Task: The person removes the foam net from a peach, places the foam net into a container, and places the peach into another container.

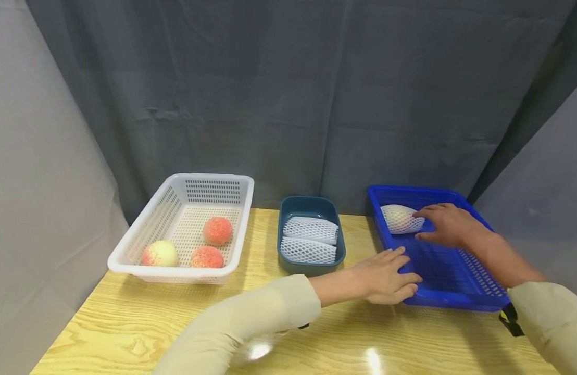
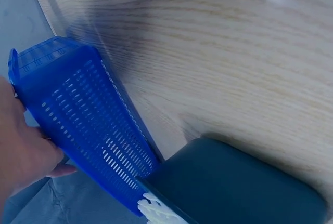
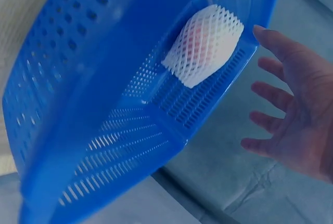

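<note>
A peach in a white foam net [image 1: 402,219] lies in the back left corner of the blue basket [image 1: 457,301]. My right hand [image 1: 445,224] is over the basket just right of the netted peach, its fingers spread and holding nothing. The right wrist view shows a gap between those fingers [image 3: 273,96] and the netted peach [image 3: 205,44]. At the basket's front left corner, my left hand [image 1: 387,276] reaches over the rim with fingers apart. From the left wrist, that hand [image 2: 26,151] appears right at the basket's edge, its fingertips partly hidden.
A dark teal tub [image 1: 312,269] with white foam nets [image 1: 309,229] stands mid-table, left of the blue basket. Farther left, a white basket [image 1: 176,271] contains three peaches, among them a pale one [image 1: 161,253] and a red one [image 1: 217,230]. A grey curtain [image 1: 288,104] hangs behind the table.
</note>
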`<state>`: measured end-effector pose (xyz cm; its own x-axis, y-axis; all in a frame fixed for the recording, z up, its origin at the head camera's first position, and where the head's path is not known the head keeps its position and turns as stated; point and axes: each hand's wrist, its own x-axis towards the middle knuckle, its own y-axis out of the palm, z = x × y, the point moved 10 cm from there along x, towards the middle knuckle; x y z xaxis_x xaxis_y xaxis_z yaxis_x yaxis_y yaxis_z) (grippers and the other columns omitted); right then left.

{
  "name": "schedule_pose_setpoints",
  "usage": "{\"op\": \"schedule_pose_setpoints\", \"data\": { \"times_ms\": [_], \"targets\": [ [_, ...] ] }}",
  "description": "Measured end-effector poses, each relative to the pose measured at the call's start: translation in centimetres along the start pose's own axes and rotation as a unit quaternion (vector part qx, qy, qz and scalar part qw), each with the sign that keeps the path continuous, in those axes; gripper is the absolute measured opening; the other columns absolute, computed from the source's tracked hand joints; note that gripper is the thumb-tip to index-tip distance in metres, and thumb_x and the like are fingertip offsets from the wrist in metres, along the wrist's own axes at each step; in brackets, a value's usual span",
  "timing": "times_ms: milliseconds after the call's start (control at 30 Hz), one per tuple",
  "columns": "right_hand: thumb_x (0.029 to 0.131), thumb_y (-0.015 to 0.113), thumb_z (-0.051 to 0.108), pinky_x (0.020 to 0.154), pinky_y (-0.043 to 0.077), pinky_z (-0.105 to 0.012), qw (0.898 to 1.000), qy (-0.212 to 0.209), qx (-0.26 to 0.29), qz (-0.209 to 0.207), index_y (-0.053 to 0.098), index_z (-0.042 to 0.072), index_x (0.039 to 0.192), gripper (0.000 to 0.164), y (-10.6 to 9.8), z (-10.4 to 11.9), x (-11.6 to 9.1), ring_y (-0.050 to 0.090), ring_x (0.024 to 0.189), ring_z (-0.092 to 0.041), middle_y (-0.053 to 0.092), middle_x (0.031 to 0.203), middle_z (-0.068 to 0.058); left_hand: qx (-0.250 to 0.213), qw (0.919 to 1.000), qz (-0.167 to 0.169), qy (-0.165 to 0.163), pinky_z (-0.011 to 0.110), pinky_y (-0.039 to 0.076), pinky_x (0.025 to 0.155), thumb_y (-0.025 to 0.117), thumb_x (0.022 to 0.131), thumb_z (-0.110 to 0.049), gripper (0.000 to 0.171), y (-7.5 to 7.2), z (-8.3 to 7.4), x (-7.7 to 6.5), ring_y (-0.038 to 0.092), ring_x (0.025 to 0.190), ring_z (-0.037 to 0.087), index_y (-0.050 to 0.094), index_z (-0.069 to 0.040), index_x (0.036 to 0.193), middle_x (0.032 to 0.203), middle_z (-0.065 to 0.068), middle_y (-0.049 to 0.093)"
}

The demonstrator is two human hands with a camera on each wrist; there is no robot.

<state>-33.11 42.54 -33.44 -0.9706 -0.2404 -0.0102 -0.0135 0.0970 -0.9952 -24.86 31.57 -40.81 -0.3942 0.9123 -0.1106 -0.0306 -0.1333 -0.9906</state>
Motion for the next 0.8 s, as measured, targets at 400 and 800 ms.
{"op": "schedule_pose_setpoints", "data": {
  "times_ms": [400, 800],
  "targets": [
    [0.085, 0.079, 0.026, 0.096, 0.032, -0.075, 1.0, -0.004, 0.022, 0.019, 0.057, -0.002, 0.135, 0.061, 0.3, -0.8, 2.6, 0.042, 0.121, -0.062, 0.053, 0.132, -0.034, 0.04, 0.999, -0.014, 0.015, 0.03, 0.007, 0.119, 0.012, 0.106, -0.053, 0.054, -0.3, -0.2, 0.0, 0.009, 0.15, 0.018, 0.038, -0.044, 0.151, 0.157, -0.007, 0.032],
    [0.087, 0.078, 0.024, 0.092, 0.04, -0.07, 0.996, 0.011, 0.063, 0.059, 0.048, -0.003, 0.142, 0.069, 3.0, -1.5, 5.5, 0.047, 0.118, -0.059, 0.047, 0.134, -0.039, 0.069, 0.9962, -0.03, 0.045, 0.032, 0.01, 0.119, 0.013, 0.106, -0.052, 0.053, -0.3, -0.4, 0.1, 0.014, 0.149, 0.019, 0.041, -0.042, 0.149, 0.154, -0.003, 0.036]
  ]
}}
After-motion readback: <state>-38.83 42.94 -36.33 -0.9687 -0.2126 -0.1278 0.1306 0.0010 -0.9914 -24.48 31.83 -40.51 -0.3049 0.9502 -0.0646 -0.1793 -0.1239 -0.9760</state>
